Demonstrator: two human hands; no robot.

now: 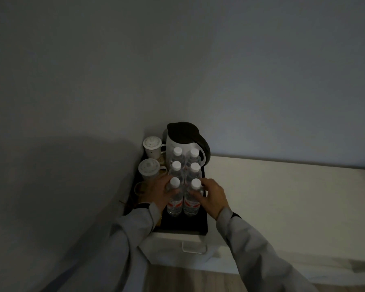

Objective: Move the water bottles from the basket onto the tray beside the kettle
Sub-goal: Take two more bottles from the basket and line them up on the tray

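Observation:
Several clear water bottles with white caps stand in two rows on a black tray (195, 225), in front of a white kettle (184, 140) with a dark lid. My left hand (156, 191) is wrapped around the nearest left bottle (174, 199). My right hand (212, 198) grips the nearest right bottle (193, 200). Both of these bottles have red-and-white labels, stand upright and touch each other. No basket is in view.
Two lidded white cups (152, 147) (149, 168) stand at the tray's left side against the wall. The tray sits on a white cabinet (282, 197) with a drawer handle (194, 247) below. A wall corner closes in on the left. Wooden floor shows below.

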